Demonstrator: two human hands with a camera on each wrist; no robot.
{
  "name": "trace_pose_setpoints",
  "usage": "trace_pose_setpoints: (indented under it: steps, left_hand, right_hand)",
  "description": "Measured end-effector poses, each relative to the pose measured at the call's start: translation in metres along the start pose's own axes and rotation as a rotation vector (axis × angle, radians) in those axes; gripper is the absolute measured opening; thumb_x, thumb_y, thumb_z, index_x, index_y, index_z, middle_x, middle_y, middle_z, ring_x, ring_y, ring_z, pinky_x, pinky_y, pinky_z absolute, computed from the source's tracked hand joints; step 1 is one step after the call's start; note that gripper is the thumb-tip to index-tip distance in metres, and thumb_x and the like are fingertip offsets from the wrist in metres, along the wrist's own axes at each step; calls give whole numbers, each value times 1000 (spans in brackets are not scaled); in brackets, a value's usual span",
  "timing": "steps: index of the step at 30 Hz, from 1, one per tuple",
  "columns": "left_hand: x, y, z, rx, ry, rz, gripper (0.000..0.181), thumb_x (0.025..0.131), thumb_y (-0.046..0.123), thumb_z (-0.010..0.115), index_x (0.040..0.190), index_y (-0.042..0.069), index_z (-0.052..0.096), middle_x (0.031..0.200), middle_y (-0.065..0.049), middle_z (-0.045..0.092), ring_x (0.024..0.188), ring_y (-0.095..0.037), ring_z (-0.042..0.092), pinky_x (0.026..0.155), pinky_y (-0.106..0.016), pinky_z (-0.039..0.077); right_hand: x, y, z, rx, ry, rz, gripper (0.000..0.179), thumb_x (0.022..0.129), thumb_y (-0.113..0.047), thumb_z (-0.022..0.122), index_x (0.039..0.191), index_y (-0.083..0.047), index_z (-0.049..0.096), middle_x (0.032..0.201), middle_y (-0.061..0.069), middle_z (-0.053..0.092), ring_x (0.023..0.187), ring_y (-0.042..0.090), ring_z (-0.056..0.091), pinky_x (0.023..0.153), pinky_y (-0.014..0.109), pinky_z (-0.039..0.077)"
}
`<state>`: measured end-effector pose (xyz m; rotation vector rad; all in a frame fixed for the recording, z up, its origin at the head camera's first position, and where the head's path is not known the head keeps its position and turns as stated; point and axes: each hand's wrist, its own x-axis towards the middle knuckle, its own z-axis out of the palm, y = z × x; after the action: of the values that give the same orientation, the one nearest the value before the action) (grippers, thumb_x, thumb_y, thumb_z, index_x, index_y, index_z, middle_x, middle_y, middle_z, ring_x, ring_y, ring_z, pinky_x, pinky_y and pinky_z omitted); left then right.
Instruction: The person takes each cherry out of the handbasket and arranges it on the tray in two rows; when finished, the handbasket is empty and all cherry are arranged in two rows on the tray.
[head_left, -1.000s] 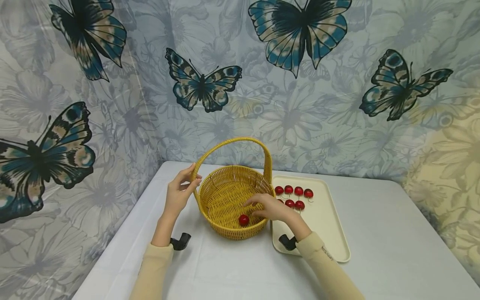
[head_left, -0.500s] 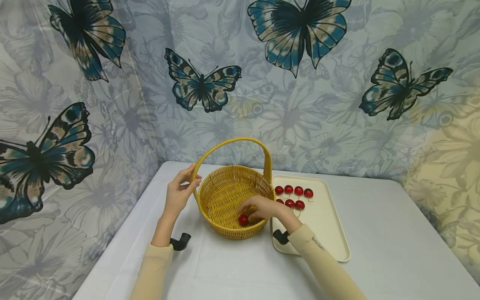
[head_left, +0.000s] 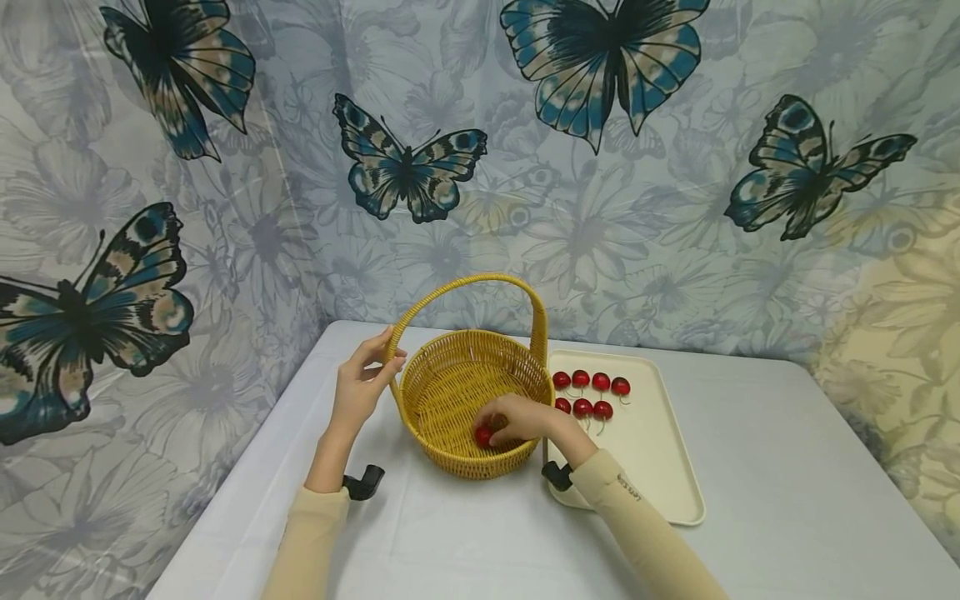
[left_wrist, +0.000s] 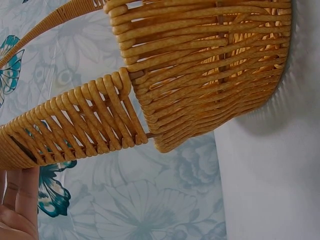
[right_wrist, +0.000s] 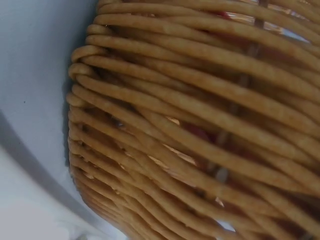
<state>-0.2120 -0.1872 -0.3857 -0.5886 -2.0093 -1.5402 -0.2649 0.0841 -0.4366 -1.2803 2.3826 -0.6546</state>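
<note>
A yellow woven basket [head_left: 442, 392] with a tall arched handle [head_left: 487, 277] stands on the table. My left hand [head_left: 355, 392] grips the left side of this handle, low down; in the left wrist view only part of the hand [left_wrist: 20, 205] shows, below the handle's woven base [left_wrist: 75, 122]. Inside the basket, near its front wall, lies a red cherry [head_left: 483, 436]. My right hand [head_left: 521, 417] reaches over the basket's right rim and pinches that cherry, its fingers partly covering it. In the right wrist view the basket's outer wall [right_wrist: 175, 110] hides the right hand's fingertips.
A cream tray [head_left: 645, 450] lies flat to the right of the basket, partly behind the right forearm. Several red cherries [head_left: 582, 408] with stems sit in two rows at its far left. A butterfly-patterned cloth [head_left: 585, 217] hangs behind the white-covered table [head_left: 780, 467].
My right hand has moved left and down into the basket, and its fingers have closed onto the cherry. The left hand has kept its hold on the handle.
</note>
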Motion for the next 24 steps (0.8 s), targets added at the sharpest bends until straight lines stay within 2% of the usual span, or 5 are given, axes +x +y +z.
trace_pose_setpoints:
  steps: [6, 16, 20, 24]
  left_hand:
    - [0, 1, 0, 1, -2, 4, 44, 86, 1, 63, 129, 0, 51, 96, -23, 64, 86, -10, 63, 70, -20, 56]
    - [0, -1, 1, -12, 2, 14, 45, 85, -4, 62, 129, -1, 52, 95, -24, 64, 85, -9, 63, 70, -19, 55]
    - [0, -1, 1, -10, 2, 20, 45, 85, -5, 62, 129, -2, 51, 94, -25, 64, 83, -5, 62, 70, -19, 55]
    - [0, -1, 1, -16, 0, 21, 46, 85, -6, 61, 129, -2, 51, 94, -25, 63, 83, 0, 61, 70, -19, 55]
  right_hand:
    - [0, -2, 0, -28, 35, 23, 30, 86, -10, 66, 116, -8, 64, 115, 6, 62, 102, 19, 57, 86, 30, 49]
    - [-1, 1, 1, -17, 195, -14, 29, 87, -11, 65, 116, -9, 62, 107, 6, 57, 97, 21, 59, 83, 31, 53]
    - [-3, -1, 1, -8, 235, -29, 28, 87, -11, 65, 115, -8, 62, 107, 6, 57, 97, 22, 60, 84, 33, 53]
    - [-5, -3, 0, 18, 297, -23, 27, 87, -12, 65, 114, -9, 62, 108, 4, 57, 95, 18, 59, 82, 30, 54]
